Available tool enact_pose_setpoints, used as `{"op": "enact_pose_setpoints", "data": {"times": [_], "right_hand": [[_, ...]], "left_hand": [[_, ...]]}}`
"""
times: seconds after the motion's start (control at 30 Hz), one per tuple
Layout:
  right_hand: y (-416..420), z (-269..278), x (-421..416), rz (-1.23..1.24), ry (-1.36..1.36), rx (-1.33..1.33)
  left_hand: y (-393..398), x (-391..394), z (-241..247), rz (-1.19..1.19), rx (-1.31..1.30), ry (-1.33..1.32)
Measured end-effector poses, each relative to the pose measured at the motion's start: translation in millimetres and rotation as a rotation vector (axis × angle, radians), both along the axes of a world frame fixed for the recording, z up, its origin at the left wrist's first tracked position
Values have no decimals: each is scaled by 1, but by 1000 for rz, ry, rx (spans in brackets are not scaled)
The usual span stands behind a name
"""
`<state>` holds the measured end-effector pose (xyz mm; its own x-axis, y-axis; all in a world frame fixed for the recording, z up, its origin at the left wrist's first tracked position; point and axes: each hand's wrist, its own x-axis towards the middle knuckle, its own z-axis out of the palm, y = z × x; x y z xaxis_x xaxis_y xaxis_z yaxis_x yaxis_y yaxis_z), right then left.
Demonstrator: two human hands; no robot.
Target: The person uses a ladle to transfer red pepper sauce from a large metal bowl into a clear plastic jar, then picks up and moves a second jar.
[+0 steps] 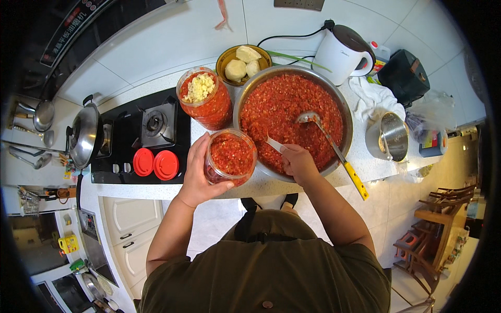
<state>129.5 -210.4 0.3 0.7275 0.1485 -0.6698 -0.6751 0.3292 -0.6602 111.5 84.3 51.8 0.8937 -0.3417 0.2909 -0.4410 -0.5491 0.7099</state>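
My left hand (201, 172) is wrapped around the side of a clear jar (231, 156) filled with chopped red chilli paste. In my right hand (299, 162) is a white spoon (275, 144), its tip over the paste and near the left wall of a large steel basin (347, 156). Red chilli paste (285, 98) fills much of that basin. A steel ladle with a yellow handle (355, 180) rests in it, leaning on the rim. Behind the held jar stands a larger jar (211, 111) of red paste, topped with minced pale yellow bits (199, 88).
Two red lids (154, 163) lie on the black gas hob (117, 172). A brown bowl (221, 64) with pale peeled pieces sits behind the basin. To the right are a white electric kettle (336, 54), a white cloth (375, 96) and a steel pot (375, 139).
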Motion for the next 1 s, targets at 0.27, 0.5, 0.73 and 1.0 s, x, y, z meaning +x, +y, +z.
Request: {"op": "enact_pose_setpoints", "data": {"times": [0.27,0.5,0.73,1.0], "right_hand": [[-21,4,-4,-94,-3,246],[-32,60,-25,-125,-199,-60],[-6,110,-74,142,-705,-686],[15,102,-85,570,-1295,-1266]], "left_hand": [[1,1,-1,-16,9,-28],[2,1,2,-18,13,-12],[3,0,-2,-9,-19,2],[1,0,0,0,-25,13]]}}
